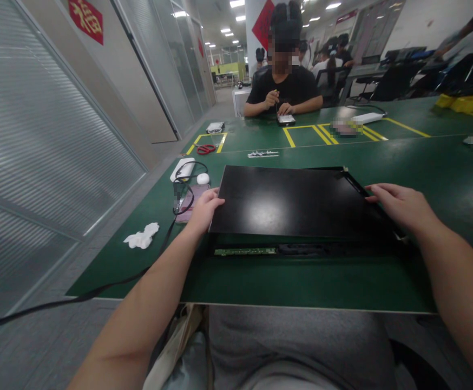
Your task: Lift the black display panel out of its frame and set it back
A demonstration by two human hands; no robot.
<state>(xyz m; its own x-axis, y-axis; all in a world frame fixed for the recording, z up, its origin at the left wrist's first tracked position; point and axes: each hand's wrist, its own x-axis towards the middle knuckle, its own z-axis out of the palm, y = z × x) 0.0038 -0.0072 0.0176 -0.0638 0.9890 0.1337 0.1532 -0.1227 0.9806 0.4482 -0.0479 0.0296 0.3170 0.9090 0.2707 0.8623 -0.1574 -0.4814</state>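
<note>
A flat black display panel (277, 203) lies tilted over a shallow black frame (356, 184), whose right rim and far corner stick out past it. My left hand (204, 210) pinches the panel's left edge, thumb on top. On the other side my right hand (402, 205) has its fingers closed over the frame's right rim; whether it also touches the panel is hidden. Below the panel's near edge, a narrow green circuit board (244, 251) shows along the frame's front strip. Both pieces are on the green table (301, 284).
Left of the panel are a phone (196, 197), a white power bank (182, 169) with a black cable, a round white case (203, 179) and crumpled tissue (142, 236). Farther back lie red scissors (206, 149) and small metal strips (263, 154). A person (284, 86) works opposite.
</note>
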